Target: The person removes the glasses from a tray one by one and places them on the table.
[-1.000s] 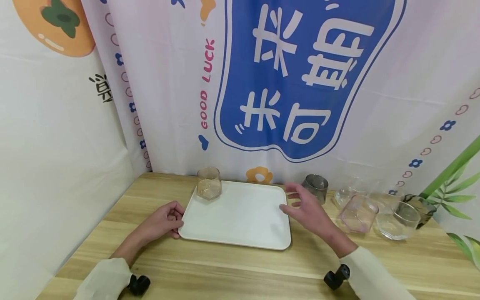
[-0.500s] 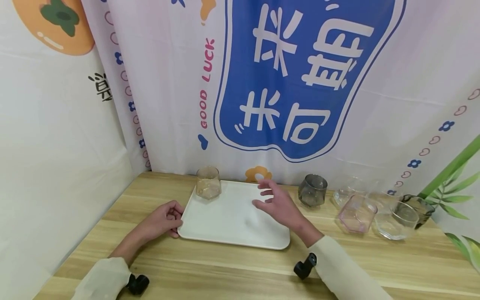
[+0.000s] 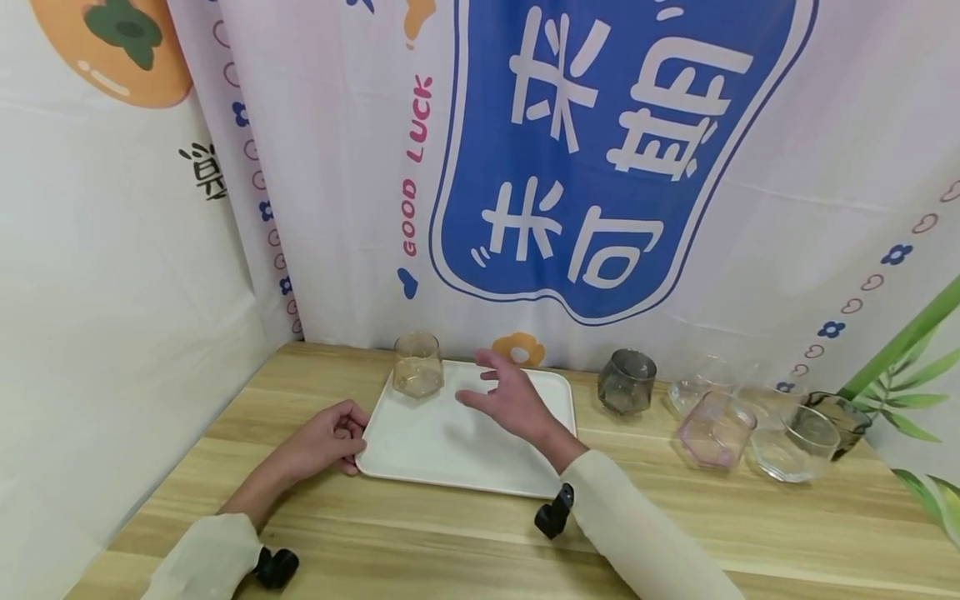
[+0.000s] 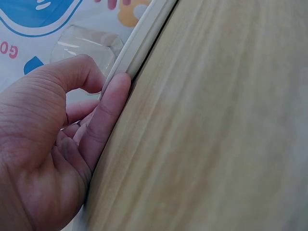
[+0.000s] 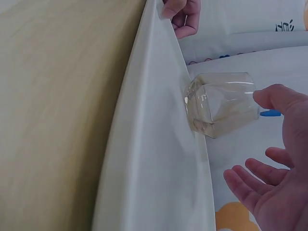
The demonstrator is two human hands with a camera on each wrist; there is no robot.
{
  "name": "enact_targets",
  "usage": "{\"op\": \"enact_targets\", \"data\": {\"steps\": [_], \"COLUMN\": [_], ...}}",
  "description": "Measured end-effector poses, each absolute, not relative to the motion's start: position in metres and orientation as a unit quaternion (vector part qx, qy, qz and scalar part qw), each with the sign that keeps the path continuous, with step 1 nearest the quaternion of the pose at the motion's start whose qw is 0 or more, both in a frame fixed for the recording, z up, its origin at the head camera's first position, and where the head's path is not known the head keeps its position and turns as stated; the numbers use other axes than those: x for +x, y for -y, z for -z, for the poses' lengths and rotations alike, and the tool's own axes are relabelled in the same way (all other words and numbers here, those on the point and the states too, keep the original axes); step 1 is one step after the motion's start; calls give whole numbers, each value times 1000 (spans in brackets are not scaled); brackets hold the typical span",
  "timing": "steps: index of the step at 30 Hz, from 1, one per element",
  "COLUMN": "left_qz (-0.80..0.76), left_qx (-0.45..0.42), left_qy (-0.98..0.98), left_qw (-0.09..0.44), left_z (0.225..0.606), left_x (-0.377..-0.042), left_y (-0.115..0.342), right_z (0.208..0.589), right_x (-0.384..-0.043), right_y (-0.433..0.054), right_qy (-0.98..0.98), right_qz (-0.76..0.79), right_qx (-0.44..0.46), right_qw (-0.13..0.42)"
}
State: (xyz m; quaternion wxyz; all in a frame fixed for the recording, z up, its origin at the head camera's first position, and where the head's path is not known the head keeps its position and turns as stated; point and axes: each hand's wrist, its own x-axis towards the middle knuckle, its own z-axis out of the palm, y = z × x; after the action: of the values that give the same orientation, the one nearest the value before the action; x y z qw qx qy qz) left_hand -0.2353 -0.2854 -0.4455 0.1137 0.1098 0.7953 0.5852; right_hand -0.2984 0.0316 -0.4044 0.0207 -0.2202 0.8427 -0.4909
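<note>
A white rectangular tray [image 3: 465,450] lies on the wooden table. My left hand [image 3: 330,442] pinches its left edge near the front corner, the thumb at the rim and a finger along the outer side [image 4: 108,108]. An amber-tinted faceted glass [image 3: 417,367] stands upright on the tray's back left corner. Over the tray, to the right of that glass, my right hand [image 3: 513,404] is held with its fingers spread and nothing in them. The right wrist view shows the thumb and fingers of this hand [image 5: 284,159] apart, close beside the amber glass [image 5: 224,103].
A dark grey glass [image 3: 627,383] stands right of the tray. Farther right are a pink glass [image 3: 716,433], several clear glasses [image 3: 787,450] and another dark glass [image 3: 843,425]. A printed curtain [image 3: 337,208] hangs along the table's back edge.
My right hand has moved left from beside the dark grey glass, across the tray toward the amber glass. The left hand stays at the tray's edge.
</note>
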Motion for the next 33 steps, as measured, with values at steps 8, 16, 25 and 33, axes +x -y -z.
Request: {"op": "enact_targets", "data": {"steps": [8, 16, 25, 33], "left_qz": [-587, -583, -585, -588], "left_qx": [114, 108, 107, 115], "left_qy": [-794, -798, -797, -792], "left_qw": [113, 110, 110, 115], "left_z": [446, 445, 445, 446], "left_x": [-236, -234, -236, -237], "left_y": [282, 283, 286, 286], "right_z": [407, 403, 403, 409], "right_x": [-307, -310, -317, -318], "right_y": [-7, 17, 38, 49], "right_qy": [-842, -840, -850, -839], "right_qz": [496, 500, 490, 516], "right_qx": [-212, -210, -192, -173], "right_qw": [13, 15, 7, 9]}}
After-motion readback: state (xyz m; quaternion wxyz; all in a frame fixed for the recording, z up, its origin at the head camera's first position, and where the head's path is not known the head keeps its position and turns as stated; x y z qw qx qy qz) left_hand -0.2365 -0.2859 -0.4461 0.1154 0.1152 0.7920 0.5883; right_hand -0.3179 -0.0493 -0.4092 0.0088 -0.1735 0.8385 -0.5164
